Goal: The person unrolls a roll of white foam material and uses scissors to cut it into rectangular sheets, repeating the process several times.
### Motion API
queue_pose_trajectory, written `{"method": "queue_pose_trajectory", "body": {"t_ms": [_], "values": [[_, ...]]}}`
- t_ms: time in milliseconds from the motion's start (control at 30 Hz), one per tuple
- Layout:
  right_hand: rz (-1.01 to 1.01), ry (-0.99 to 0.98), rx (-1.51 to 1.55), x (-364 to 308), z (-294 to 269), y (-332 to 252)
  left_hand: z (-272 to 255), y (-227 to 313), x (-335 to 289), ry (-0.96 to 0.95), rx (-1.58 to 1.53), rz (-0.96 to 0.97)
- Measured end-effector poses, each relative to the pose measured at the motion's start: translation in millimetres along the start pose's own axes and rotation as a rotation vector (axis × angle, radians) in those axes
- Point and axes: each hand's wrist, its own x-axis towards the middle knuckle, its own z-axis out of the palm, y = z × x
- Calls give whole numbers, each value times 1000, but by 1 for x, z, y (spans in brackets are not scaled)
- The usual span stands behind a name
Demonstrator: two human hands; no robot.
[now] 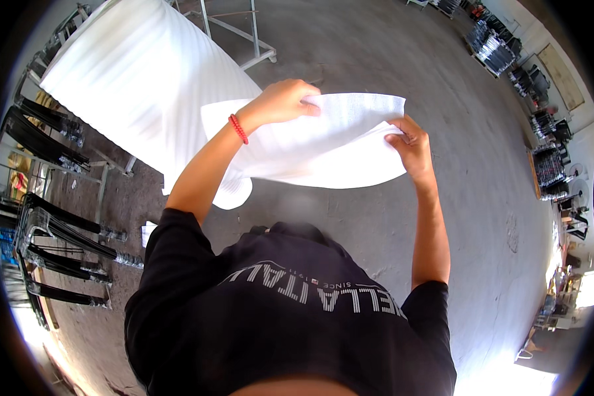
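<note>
A sheet of white packing foam [336, 155] stretches between my hands in front of my body. My left hand [282, 103], with a red beaded bracelet at the wrist, is closed on its upper edge. My right hand [412, 146] pinches the sheet's right end between thumb and fingers. Beyond my left arm stands a large roll of the same white foam [145, 72]. Whether the sheet is still joined to the roll is hidden behind my left forearm. A curled flap of the sheet hangs below that forearm.
Metal frame legs [254, 39] on casters stand behind the roll. Racks with black curved parts [66, 224], wrapped at the ends, line the left side. Wrapped stacks [492, 49] and a fan [577, 191] stand along the right wall. The floor [482, 218] is grey concrete.
</note>
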Motion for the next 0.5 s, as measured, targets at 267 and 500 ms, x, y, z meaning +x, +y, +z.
{"method": "queue_pose_trajectory", "body": {"t_ms": [267, 500], "values": [[-622, 8, -782, 16, 26, -54, 10, 18, -6, 34, 153, 105], [-564, -70, -558, 27, 38, -40, 22, 26, -7, 112, 176, 161]]}}
